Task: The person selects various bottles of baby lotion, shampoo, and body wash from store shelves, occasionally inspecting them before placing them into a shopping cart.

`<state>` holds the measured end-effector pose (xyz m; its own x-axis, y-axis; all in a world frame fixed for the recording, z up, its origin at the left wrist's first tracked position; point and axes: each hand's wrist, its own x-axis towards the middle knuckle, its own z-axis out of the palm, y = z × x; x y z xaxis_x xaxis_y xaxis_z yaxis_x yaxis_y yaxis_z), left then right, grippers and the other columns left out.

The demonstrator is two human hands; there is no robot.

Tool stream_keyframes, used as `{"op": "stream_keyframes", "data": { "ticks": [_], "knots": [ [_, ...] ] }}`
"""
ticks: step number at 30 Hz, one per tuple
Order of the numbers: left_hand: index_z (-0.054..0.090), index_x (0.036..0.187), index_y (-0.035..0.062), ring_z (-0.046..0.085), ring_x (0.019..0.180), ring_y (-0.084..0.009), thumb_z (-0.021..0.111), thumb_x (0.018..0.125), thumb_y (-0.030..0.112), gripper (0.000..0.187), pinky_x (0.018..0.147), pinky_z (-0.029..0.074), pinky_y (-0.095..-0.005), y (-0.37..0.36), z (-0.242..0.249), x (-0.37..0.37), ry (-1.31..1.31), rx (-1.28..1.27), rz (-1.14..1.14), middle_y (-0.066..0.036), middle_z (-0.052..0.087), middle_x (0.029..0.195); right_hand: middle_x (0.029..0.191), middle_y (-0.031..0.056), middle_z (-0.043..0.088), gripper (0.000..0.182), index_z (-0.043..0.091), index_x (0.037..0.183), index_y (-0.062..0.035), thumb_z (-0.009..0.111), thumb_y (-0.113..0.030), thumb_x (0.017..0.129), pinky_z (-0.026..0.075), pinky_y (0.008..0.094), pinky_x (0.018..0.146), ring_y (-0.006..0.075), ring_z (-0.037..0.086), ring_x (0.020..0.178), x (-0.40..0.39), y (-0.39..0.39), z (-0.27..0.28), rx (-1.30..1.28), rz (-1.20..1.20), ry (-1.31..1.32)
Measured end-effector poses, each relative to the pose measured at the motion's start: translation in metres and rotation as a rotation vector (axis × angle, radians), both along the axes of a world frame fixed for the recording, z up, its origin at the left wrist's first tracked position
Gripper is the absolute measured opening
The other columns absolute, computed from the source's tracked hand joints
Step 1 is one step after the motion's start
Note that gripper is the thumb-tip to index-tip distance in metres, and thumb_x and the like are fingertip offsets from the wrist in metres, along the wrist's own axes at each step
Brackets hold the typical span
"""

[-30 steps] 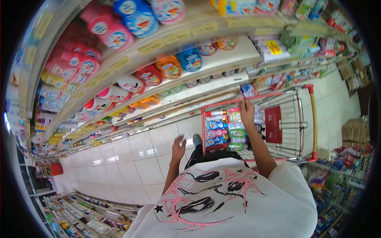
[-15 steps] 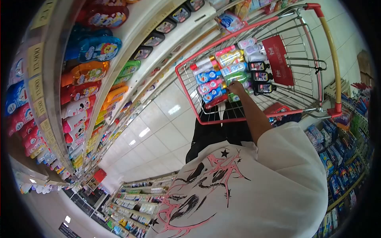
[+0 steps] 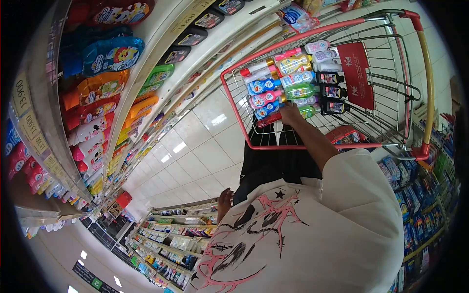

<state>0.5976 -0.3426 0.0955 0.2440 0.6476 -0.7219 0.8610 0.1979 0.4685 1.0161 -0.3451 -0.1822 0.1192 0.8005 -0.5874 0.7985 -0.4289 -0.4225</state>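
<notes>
My right hand [image 3: 291, 115] reaches over the near side of a shopping cart [image 3: 312, 148]. Its fingers are curled down among the bottle caps, and what they grip is hidden. Just beside it lie a green bottle [image 3: 309, 112] and a purple bottle [image 3: 307, 101]. A larger green bottle [image 3: 300, 91], blue bottles [image 3: 264, 86], a pink bottle [image 3: 264, 99] and a red bottle [image 3: 269, 120] lie in rows around it. Several black bottles [image 3: 334, 92] are at the handle end. My left hand [image 3: 225, 198] hangs by my trousers, loosely open, with nothing visible in it.
A shelf edge with price tags [image 3: 33, 129] runs along the left, stocked with colourful bottles [image 3: 113, 54]. Another shelf with blue packs [image 3: 415, 195] stands at the right. A tiled floor [image 3: 205, 146] lies between. The cart's handle [image 3: 426, 83] is on the right.
My left hand has come into view beside my trousers. The cart appears slightly farther right in view. My right hand stays low among the bottles, slightly shifted.
</notes>
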Motion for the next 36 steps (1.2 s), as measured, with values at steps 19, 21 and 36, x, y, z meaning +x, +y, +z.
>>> {"op": "stream_keyframes", "data": {
  "ticks": [19,21,36],
  "knots": [
    [0.06,0.121,0.0009,0.065,0.096,-0.0216,0.057,0.096,0.031,0.039,0.084,0.051,-0.0344,-0.039,-0.022,-0.048,0.135,-0.096,0.043,-0.015,0.068,0.106,0.119,0.0152,0.054,0.062,0.048,0.124,-0.0084,0.072,-0.013,0.067,0.044,0.0489,0.095,0.0317,0.056,0.113,-0.008,0.019,0.028,-0.118,0.03,0.177],
    [0.06,0.12,0.0009,0.065,0.096,-0.0216,0.057,0.096,0.031,0.039,0.084,0.051,-0.0344,-0.036,-0.024,-0.043,0.095,-0.072,0.08,-0.015,0.068,0.106,0.124,0.0157,0.051,0.059,0.049,0.125,-0.0094,0.069,-0.015,0.07,0.043,0.0531,0.095,0.034,0.054,0.114,-0.029,-0.015,-0.016,0.192,0.077,0.016],
    [0.046,0.138,0.0062,0.054,0.116,-0.028,0.076,0.083,0.025,0.066,0.097,0.044,-0.0397,0.111,0.032,0.223,-0.525,0.185,-0.091,-0.016,0.05,0.134,0.103,0.0116,0.065,0.039,0.067,0.105,-0.0053,0.079,-0.026,0.074,0.05,0.0353,0.086,0.0245,0.064,0.094,0.1,0.048,0.293,0.434,-0.016,0.521]
  ]
}}
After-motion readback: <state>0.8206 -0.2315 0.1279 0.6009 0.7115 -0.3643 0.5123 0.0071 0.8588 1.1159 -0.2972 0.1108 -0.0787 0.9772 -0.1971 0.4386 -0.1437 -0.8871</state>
